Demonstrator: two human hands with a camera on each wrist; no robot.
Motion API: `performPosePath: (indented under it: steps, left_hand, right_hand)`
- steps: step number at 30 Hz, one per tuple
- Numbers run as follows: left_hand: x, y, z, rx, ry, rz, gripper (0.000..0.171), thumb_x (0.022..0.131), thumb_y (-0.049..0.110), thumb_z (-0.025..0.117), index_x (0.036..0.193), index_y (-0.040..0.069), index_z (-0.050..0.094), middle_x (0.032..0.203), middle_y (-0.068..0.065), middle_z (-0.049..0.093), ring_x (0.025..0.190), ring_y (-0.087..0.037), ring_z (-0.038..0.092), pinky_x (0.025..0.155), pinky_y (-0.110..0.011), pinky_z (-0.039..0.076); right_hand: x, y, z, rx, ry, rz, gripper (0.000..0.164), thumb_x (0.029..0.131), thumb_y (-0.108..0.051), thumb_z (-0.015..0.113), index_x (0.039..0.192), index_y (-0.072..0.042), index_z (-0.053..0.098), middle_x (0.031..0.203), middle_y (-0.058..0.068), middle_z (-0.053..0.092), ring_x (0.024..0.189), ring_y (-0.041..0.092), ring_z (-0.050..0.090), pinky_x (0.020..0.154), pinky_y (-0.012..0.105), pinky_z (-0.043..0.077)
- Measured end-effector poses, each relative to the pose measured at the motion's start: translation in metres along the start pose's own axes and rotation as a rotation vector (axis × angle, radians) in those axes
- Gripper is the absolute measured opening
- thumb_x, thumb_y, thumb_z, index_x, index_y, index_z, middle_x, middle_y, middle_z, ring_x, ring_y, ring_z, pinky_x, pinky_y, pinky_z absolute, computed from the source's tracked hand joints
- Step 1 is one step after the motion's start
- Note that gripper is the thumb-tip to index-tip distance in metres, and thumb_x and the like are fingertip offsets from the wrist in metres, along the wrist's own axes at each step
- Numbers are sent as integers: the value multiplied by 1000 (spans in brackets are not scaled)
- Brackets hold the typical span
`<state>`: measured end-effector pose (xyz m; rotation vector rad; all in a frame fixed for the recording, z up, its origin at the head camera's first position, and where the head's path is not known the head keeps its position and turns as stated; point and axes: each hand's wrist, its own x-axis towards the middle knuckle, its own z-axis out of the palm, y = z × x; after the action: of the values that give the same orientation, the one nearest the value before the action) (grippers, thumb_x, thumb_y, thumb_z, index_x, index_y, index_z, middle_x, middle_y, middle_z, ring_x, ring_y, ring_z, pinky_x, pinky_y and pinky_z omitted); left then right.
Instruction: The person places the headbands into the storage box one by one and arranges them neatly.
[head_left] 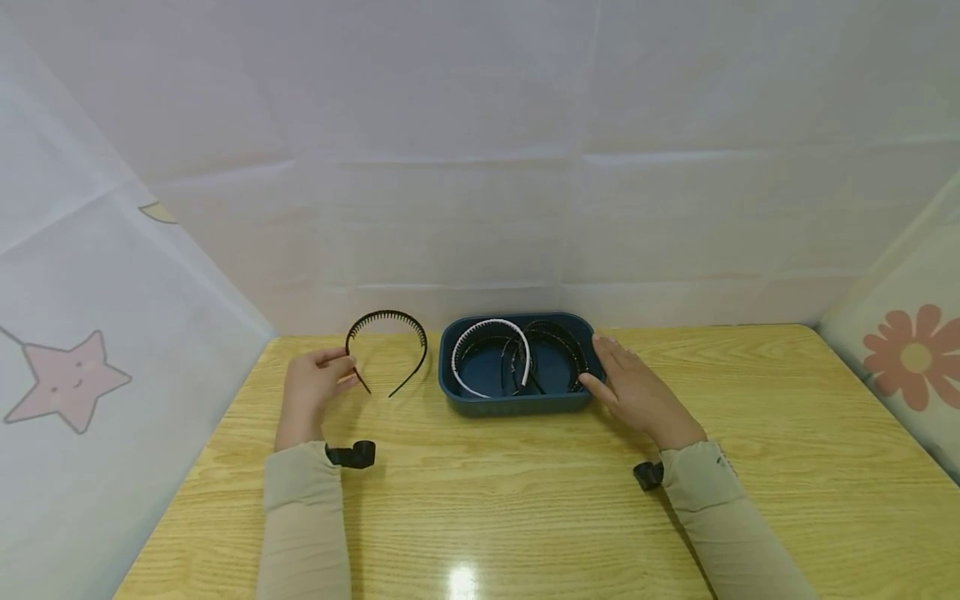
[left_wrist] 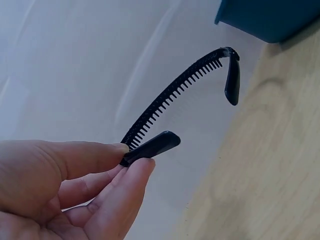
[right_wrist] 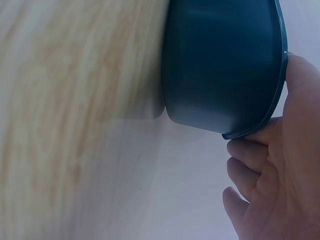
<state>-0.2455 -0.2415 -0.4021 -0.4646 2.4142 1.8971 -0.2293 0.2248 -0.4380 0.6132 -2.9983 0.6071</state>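
In the head view my left hand (head_left: pixel 318 382) holds a black toothed headband (head_left: pixel 387 315) upright, left of a dark blue bin (head_left: pixel 517 406). Thumb and fingertips pinch it near one end, as the left wrist view shows; its comb-like teeth face inward. Several headbands lie in the bin, among them a white headband (head_left: pixel 491 323) on the left and a glittery black headband (head_left: pixel 573 343) on the right. At the bin's right end my right hand (head_left: pixel 637 392) grips the rim, thumb over the edge and fingers along the outside. Those fingertips are partly hidden in the right wrist view.
The bin stands on a wood-grain table (head_left: pixel 510 500) near its back edge. Behind the table hangs a pale sheet (head_left: pixel 465 208), with printed side panels at left and right. Each wrist wears a small black camera mount (head_left: pixel 352 454).
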Motion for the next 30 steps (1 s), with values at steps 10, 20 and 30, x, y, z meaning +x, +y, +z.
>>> performPosePath:
  steps: [10, 20, 30]
  left_hand:
    - [-13, 25, 5, -34, 42, 152, 46, 103, 11, 60, 146, -2, 51, 134, -20, 54, 92, -2, 65, 90, -28, 57]
    - [-24, 44, 21, -133, 13, 271, 45, 100, 9, 66, 141, -4, 55, 122, -11, 58, 98, -7, 67, 87, -27, 58]
    - [-33, 53, 44, -216, -44, 349, 43, 99, 10, 68, 138, -4, 55, 122, -12, 57, 106, -19, 65, 89, -31, 59]
  right_hand:
    - [1, 1, 0, -7, 2, -7, 77, 109, -48, 41, 161, 4, 15, 165, 25, 18, 153, 42, 16, 125, 52, 12]
    - [2, 1, 1, -8, 8, -15, 78, 109, -49, 40, 160, 5, 17, 165, 26, 18, 152, 43, 16, 125, 53, 13]
    - [0, 1, -1, 0, -4, 0, 78, 108, -50, 41, 161, 3, 15, 166, 24, 18, 153, 42, 15, 126, 51, 11]
